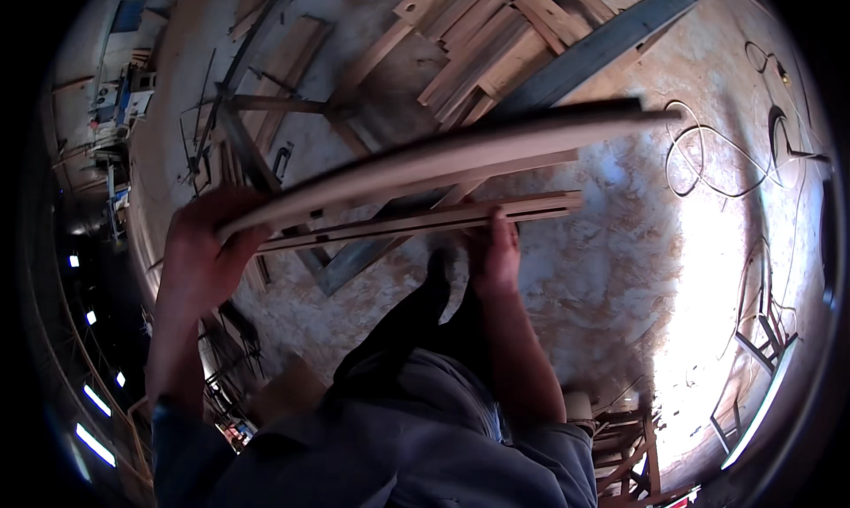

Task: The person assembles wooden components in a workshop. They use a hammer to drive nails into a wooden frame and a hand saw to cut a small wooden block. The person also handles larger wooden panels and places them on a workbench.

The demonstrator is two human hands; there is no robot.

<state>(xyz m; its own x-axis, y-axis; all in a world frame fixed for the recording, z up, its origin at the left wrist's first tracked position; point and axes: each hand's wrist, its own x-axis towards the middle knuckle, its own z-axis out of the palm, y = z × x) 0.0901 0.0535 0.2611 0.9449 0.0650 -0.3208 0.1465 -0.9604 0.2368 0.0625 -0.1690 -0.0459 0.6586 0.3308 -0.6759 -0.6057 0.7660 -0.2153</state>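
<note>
A long wooden board [460, 152] spans in front of me, rising from left to upper right, with a dark edge along its far side. Nearer to me runs a narrow wooden strip [416, 217] with dark slots along it. Whether the two are joined cannot be made out. My left hand [208, 242] is closed round their left ends, its thumb toward me. My right hand [496, 258] grips the strip near its right end, thumb on top and the other fingers mostly hidden below.
Wooden planks [452, 65] lie piled on the floor ahead, with a grey beam [611, 47] slanting beside them. A loose cable [704, 176] curls on the floor at the right. Cluttered equipment [128, 100] stands far left, and wood pieces [633, 459] lie near my right side.
</note>
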